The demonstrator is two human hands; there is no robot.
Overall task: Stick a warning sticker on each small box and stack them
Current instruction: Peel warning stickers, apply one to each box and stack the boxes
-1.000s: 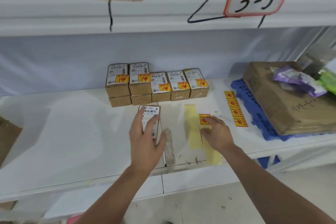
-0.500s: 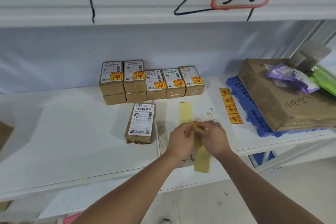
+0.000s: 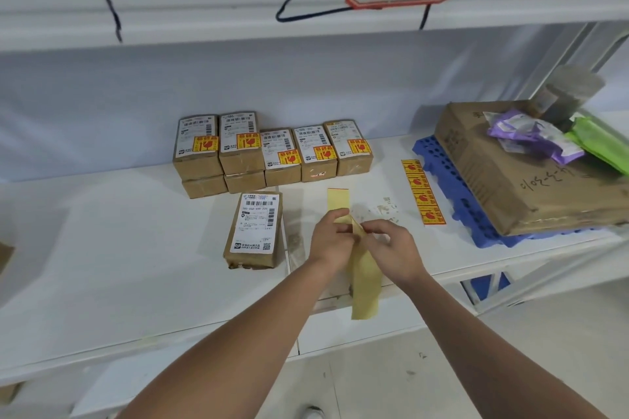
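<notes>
Forearms reach over the shelf's point(image 3: 102, 248) front edge as the left hand point(image 3: 332, 236) and right hand point(image 3: 391, 248) meet, fingers pinching a yellow backing strip point(image 3: 364, 279) that hangs past the edge. A white-labelled small box point(image 3: 255, 231) lies just left of them, and stickered boxes point(image 3: 272, 150) line the back.

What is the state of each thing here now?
front box: flat, no warning sticker.
back boxes: visible tops stickered, left two piles two high.
backing strip: held up, bent.
sticker strip: flat on shelf, untouched.
left hand: pinches backing strip.
right hand: pinches backing strip.
</notes>
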